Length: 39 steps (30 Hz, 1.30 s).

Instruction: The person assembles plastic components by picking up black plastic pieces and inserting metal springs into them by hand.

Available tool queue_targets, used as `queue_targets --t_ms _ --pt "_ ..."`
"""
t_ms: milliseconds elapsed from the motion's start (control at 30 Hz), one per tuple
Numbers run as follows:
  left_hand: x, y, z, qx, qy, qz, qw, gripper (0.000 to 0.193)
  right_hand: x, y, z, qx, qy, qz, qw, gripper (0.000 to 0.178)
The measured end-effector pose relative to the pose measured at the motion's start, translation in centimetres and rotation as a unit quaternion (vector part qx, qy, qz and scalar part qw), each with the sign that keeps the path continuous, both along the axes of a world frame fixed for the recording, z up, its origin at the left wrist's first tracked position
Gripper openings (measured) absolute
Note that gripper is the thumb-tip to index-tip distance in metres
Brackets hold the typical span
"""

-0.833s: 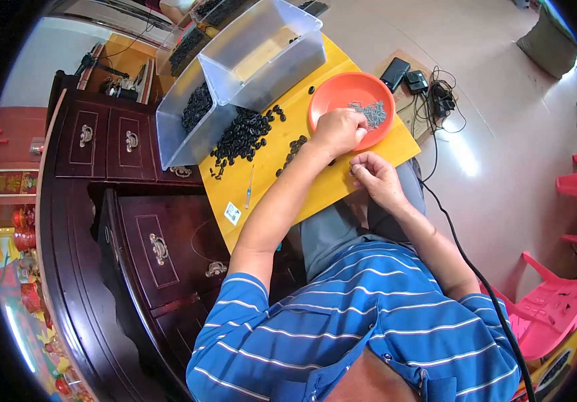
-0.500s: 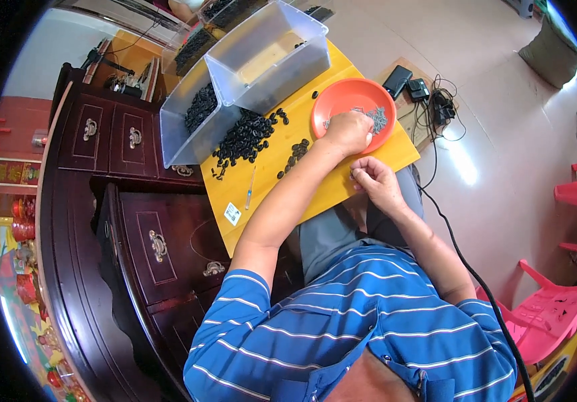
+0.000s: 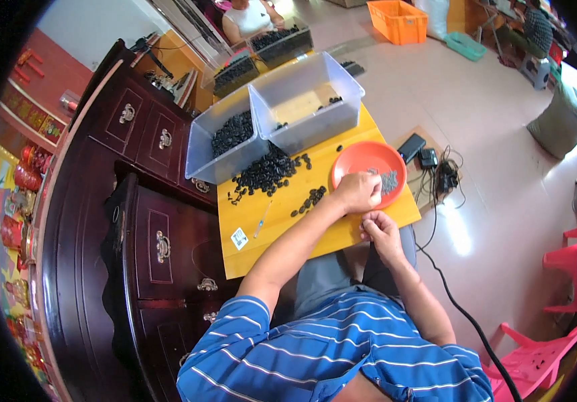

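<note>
Left hand [image 3: 357,192] resting at the near-left rim of the round orange plastic dish [image 3: 369,173], fingers curled in narrow over the rim – whether pinching anything, cannot tell. Lying inside the dish, towards its right side, a little heap of small grey metal bits [image 3: 389,181], just right of the left hand. Right hand [image 3: 379,231] hovering at the near edge of the yellow board tabletop [image 3: 282,224], just near of the left hand, fingers bunched close as if nipping sth tiny; the thing itself too small to make out.

Sitting on the board left of the dish: a loose pile of small black parts [image 3: 266,172], w/ a smaller scatter of black parts [image 3: 310,197] between pile and left forearm. Standing at the far side of the board – two clear plastic bins side by side: left clear bin [image 3: 225,144] holding plenty of black parts, right clear bin [image 3: 305,104] holding only a few. Lying near-left on the board, a thin pen-like tool [image 3: 262,220] and a small white tag [image 3: 239,238]. Running along the left, a dark wooden cabinet [image 3: 148,221] w/ brass handles. Trailing over the floor on the right, black cables and adapters [image 3: 436,171].
</note>
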<state>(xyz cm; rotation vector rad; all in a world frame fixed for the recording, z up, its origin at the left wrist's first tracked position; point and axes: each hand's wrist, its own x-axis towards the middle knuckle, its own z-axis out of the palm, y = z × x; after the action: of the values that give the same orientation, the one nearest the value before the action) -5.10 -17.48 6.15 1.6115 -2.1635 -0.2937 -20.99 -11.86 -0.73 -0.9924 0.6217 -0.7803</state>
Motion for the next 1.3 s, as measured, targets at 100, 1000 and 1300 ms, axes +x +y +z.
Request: queue_targets --t_ms 100,1000,1300 --pt "0.2 2.2 1.4 -0.014 0.094 0.008 0.995 0.009 -0.3 0.0 0.6 0.069 -0.033 -0.019 0.997 0.009" --pt "0.1 17.5 3.6 -0.065 0.35 0.056 0.933 0.003 -0.2 3.9 3.9 0.117 -0.109 0.13 0.978 0.015" --pt "1.2 19.4 1.8 -0.129 0.281 0.115 0.944 0.005 1.4 5.0 3.0 0.136 -0.064 0.151 0.977 0.013"
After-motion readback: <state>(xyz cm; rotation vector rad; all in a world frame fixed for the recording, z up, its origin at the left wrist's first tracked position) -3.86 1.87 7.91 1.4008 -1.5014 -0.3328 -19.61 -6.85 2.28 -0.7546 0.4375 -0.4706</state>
